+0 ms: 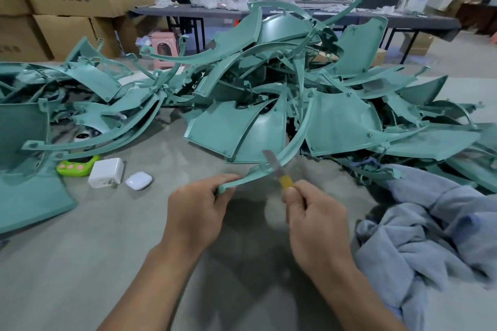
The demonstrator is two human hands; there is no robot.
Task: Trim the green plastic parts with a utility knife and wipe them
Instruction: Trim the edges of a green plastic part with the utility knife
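Over on the left, a spread of curved green plastic panels [40,115] is lying across the grey surface [134,250]. Just in front of it, a lime-green plastic gadget with pink buttons [76,166], a white square power adapter [106,172] and a white rounded earbud case [138,180] are sitting in a row.

Near the middle, the left hand [196,209] is gripping the near end of a long, narrow, curved green plastic strip [290,142], fingers curled round it. The strip's long axis is running away from the person and to the right, bending upward toward the tall heap of green plastic parts [295,75] behind it.

The right hand [314,220] is closing round the yellow-handled utility knife [282,174], thumb pressing on the handle. The blade is pointing away and slightly left, lying across the strip's edge just beyond the left hand.

Farther right, a crumpled blue-grey cloth [435,236] is lying bunched on the surface beside the heap.
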